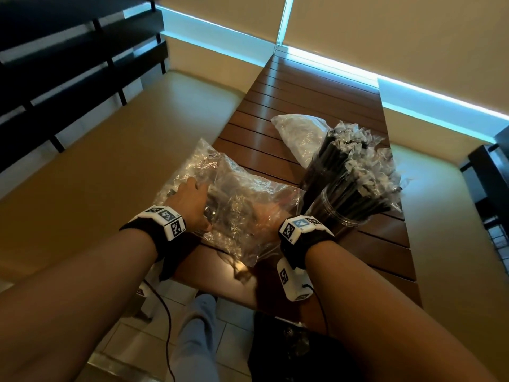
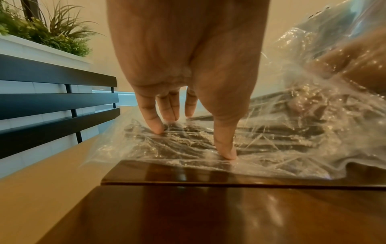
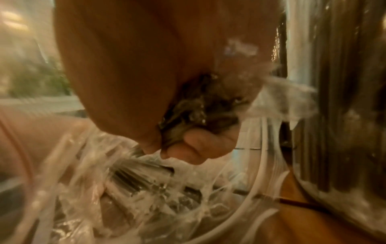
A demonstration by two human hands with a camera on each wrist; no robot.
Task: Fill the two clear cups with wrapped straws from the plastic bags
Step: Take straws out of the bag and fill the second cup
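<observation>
A dark brown slatted worktop (image 1: 308,111) runs up the middle of the head view, with tan padded benches (image 1: 115,150) on either side. A black slatted backrest (image 1: 68,64) fills the upper left, and beige blinds (image 1: 385,31) with a strip of blue light close the top. A green plant (image 2: 52,33) stands in a white box at the upper left of the left wrist view.

Two plastic bags lie on the worktop: a crumpled near bag (image 1: 242,194) in the centre and a far bag (image 1: 300,136) above it. Two clear cups (image 1: 341,205) stand at centre right, close together, both packed with black wrapped straws (image 1: 349,161) that lean to the right.

The left hand (image 2: 188,66) presses down on the near bag with straight, spread fingers (image 2: 225,148). The right hand (image 3: 167,99) is inside that bag, fingers curled round a bundle of straws; the right wrist view is blurred.
</observation>
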